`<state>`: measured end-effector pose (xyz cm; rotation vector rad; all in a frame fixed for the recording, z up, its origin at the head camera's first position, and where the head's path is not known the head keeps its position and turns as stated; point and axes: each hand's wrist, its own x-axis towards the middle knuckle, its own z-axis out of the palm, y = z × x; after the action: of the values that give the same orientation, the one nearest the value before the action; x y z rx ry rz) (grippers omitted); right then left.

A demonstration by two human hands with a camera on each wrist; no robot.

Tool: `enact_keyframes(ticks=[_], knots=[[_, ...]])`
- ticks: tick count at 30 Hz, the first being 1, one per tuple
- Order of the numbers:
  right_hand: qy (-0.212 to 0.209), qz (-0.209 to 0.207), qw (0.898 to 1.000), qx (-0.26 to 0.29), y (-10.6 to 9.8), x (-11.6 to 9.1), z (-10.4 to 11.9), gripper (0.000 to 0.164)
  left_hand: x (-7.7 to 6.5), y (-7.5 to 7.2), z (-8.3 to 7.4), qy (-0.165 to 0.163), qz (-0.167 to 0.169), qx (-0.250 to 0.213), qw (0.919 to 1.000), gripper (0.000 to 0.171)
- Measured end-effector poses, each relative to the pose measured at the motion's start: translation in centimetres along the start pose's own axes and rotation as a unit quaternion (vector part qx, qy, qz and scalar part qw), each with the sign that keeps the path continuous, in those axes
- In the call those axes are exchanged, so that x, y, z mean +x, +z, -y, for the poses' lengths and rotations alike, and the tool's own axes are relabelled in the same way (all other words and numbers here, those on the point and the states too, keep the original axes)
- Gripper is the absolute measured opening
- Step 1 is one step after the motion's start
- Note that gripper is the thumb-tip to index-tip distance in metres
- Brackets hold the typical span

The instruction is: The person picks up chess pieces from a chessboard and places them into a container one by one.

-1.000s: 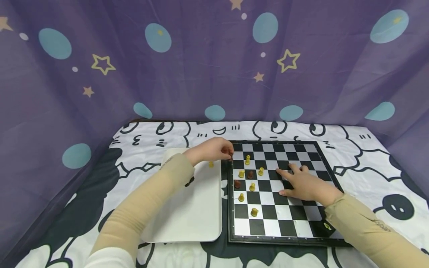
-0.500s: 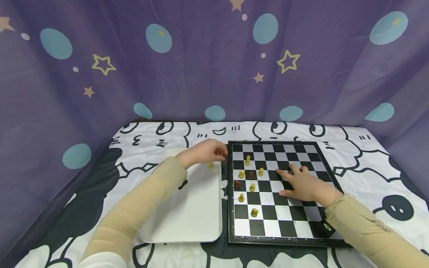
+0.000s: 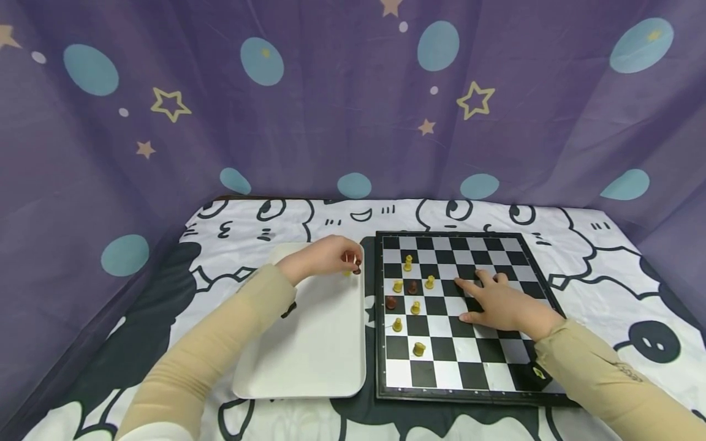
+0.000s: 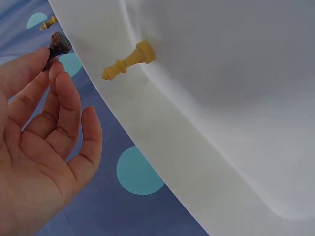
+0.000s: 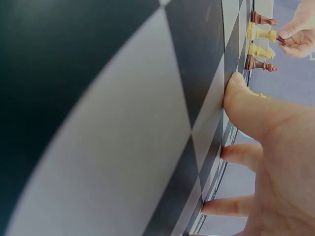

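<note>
Between thumb and fingers, my left hand [image 3: 330,255] pinches a dark brown chess piece [image 4: 60,44] above the far right part of the white tray [image 3: 303,361]. Right beside it a yellow chess piece [image 4: 129,61] stands in the tray, mostly covered by the fingers in the head view. My right hand [image 3: 503,304] rests with spread fingers on the chessboard [image 3: 499,350], fingertips touching the squares. Several yellow pieces and two brown ones stand on the board's left part, among them a yellow piece [image 3: 418,349] near the front and a brown piece [image 3: 390,302] near the left edge.
The tray lies just left of the board, with a narrow strip of patterned cloth [image 3: 370,306] between them. A small dark item with a yellow-green mark [image 3: 539,372] sits at the board's near right corner. Behind the table hangs a purple curtain [image 3: 353,122].
My left hand has moved left and slightly nearer, from the board's left edge to above the tray, carrying the brown chess piece. The right hand has stayed in place on the board.
</note>
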<state>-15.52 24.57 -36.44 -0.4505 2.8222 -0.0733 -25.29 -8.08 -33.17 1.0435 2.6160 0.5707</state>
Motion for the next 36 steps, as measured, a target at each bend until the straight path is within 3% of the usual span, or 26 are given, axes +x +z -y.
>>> enact_keyframes(ticks=[16, 36], knots=[[0.0, -0.004, 1.0, -0.002, 0.2, 0.2, -0.1, 0.078, -1.3, 0.8, 0.4, 0.034, -0.007, 0.015, 0.9993, 0.005], [0.004, -0.002, 1.0, -0.005, 0.1, 0.1, 0.1, 0.078, -1.3, 2.2, 1.3, 0.004, 0.012, 0.054, 0.9985, 0.007]])
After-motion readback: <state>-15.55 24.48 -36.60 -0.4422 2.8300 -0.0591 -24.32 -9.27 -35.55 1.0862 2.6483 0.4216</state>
